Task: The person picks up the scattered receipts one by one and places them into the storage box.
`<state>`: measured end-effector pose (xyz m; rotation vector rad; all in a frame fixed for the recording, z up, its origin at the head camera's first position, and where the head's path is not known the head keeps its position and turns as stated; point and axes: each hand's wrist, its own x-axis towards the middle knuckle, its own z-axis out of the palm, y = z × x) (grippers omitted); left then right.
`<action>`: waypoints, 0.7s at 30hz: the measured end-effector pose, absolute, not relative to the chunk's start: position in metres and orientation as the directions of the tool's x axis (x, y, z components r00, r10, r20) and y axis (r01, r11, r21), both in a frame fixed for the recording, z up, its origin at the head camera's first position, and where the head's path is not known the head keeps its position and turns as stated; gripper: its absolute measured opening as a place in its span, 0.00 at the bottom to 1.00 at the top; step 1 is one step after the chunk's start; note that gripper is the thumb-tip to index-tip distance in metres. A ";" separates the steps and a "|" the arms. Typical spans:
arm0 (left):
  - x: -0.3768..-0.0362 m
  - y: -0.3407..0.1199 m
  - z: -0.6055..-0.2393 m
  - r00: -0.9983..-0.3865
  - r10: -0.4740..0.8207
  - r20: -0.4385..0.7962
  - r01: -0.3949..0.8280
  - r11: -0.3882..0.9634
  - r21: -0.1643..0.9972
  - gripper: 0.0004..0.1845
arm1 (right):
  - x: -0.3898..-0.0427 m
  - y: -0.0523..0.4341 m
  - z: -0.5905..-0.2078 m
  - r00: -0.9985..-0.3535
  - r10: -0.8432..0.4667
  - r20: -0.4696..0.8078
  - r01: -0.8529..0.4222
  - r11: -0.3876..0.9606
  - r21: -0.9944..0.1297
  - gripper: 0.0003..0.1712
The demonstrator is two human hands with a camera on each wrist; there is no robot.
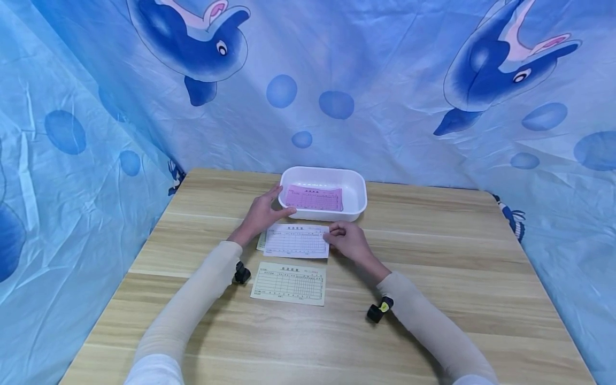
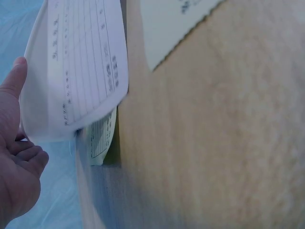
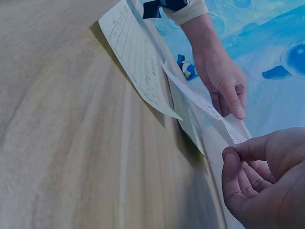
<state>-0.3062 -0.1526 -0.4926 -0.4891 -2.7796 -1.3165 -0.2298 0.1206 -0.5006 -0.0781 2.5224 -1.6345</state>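
My right hand [image 1: 348,240] pinches the right edge of a white printed form slip [image 1: 295,241] between thumb and forefinger. In the right wrist view the slip looks lifted off the table. Its left part covers most of a pale green slip [image 1: 261,241]. My left hand [image 1: 262,214] holds the near left corner of a white plastic tray [image 1: 358,206], thumb at the front rim and fingers along the left side. Pink slips [image 1: 314,198] lie inside the tray. Nearer to me, another pale green slip [image 1: 289,283] lies flat on the table.
The wooden table [image 1: 433,256] carries the tray near its back edge. A blue curtain [image 1: 394,144] with dolphin prints hangs behind and at both sides. Each wrist bears a small black camera, one of them the right camera [image 1: 375,313].
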 end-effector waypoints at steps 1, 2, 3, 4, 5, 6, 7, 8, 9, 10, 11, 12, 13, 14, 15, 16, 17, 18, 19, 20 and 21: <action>-0.306 -0.153 -0.493 -0.950 0.271 0.156 0.292 0.591 0.752 0.53 | -0.230 0.122 -0.501 -0.991 -0.111 -0.081 0.027 0.417 -0.909 0.09; -0.306 -0.153 -0.492 -0.950 0.272 0.153 0.291 0.590 0.754 0.53 | -0.230 0.123 -0.500 -0.991 -0.107 -0.074 0.022 0.422 -0.906 0.08; -0.306 -0.153 -0.492 -0.951 0.271 0.152 0.288 0.588 0.756 0.53 | -0.229 0.125 -0.500 -0.992 -0.104 -0.066 0.015 0.428 -0.904 0.08; -0.305 -0.153 -0.492 -0.950 0.273 0.150 0.288 0.587 0.757 0.54 | -0.229 0.126 -0.499 -0.993 -0.100 -0.060 0.011 0.431 -0.902 0.08; -0.305 -0.153 -0.492 -0.951 0.274 0.147 0.286 0.587 0.757 0.54 | -0.228 0.127 -0.497 -0.994 -0.098 -0.050 0.002 0.435 -0.900 0.08; -0.305 -0.153 -0.492 -0.951 0.273 0.145 0.284 0.585 0.759 0.54 | -0.227 0.128 -0.496 -0.994 -0.099 -0.044 -0.003 0.432 -0.902 0.08; -0.305 -0.153 -0.492 -0.951 0.272 0.145 0.283 0.584 0.760 0.54 | -0.227 0.129 -0.494 -0.994 -0.100 -0.041 -0.005 0.424 -0.906 0.08; -0.305 -0.153 -0.492 -0.951 0.272 0.145 0.283 0.586 0.759 0.55 | -0.226 0.130 -0.492 -0.994 -0.101 -0.042 -0.004 0.415 -0.910 0.08; -0.305 -0.153 -0.492 -0.951 0.273 0.145 0.284 0.586 0.759 0.55 | -0.225 0.132 -0.490 -0.994 -0.104 -0.040 -0.007 0.411 -0.912 0.08; -0.305 -0.153 -0.492 -0.950 0.275 0.146 0.286 0.586 0.758 0.55 | -0.224 0.134 -0.488 -0.993 -0.108 -0.040 -0.007 0.407 -0.913 0.09; -0.304 -0.153 -0.492 -0.950 0.277 0.146 0.287 0.586 0.758 0.55 | -0.223 0.135 -0.487 -0.993 -0.112 -0.041 -0.009 0.409 -0.913 0.09; -0.305 -0.153 -0.492 -0.949 0.278 0.147 0.289 0.585 0.758 0.55 | -0.222 0.137 -0.485 -0.993 -0.113 -0.043 -0.007 0.409 -0.912 0.09; -0.305 -0.153 -0.492 -0.949 0.279 0.150 0.291 0.585 0.757 0.54 | -0.221 0.139 -0.484 -0.993 -0.114 -0.042 -0.009 0.414 -0.910 0.09; -0.305 -0.153 -0.492 -0.948 0.279 0.152 0.294 0.584 0.756 0.54 | -0.221 0.141 -0.482 -0.993 -0.113 -0.044 -0.008 0.418 -0.908 0.10; -0.305 -0.153 -0.492 -0.948 0.279 0.154 0.295 0.584 0.756 0.54 | -0.220 0.143 -0.480 -0.993 -0.113 -0.044 -0.007 0.422 -0.906 0.10; -0.305 -0.153 -0.492 -0.948 0.278 0.155 0.296 0.586 0.755 0.55 | -0.220 0.145 -0.479 -0.993 -0.111 -0.045 -0.007 0.426 -0.904 0.10; -0.305 -0.153 -0.492 -0.948 0.277 0.156 0.295 0.587 0.754 0.55 | -0.220 0.148 -0.477 -0.993 -0.109 -0.046 -0.005 0.430 -0.903 0.10; -0.305 -0.153 -0.493 -0.949 0.273 0.157 0.294 0.589 0.753 0.54 | -0.220 0.150 -0.476 -0.993 -0.107 -0.045 -0.006 0.432 -0.902 0.10; -0.305 -0.153 -0.493 -0.949 0.272 0.157 0.293 0.591 0.752 0.55 | -0.219 0.152 -0.473 -0.993 -0.105 -0.046 -0.004 0.434 -0.901 0.11; -0.306 -0.153 -0.493 -0.950 0.270 0.156 0.291 0.594 0.750 0.55 | -0.219 0.154 -0.471 -0.994 -0.102 -0.047 -0.002 0.431 -0.902 0.10; -0.306 -0.153 -0.493 -0.951 0.268 0.155 0.290 0.597 0.748 0.55 | -0.220 0.156 -0.469 -0.994 -0.102 -0.044 -0.005 0.432 -0.902 0.10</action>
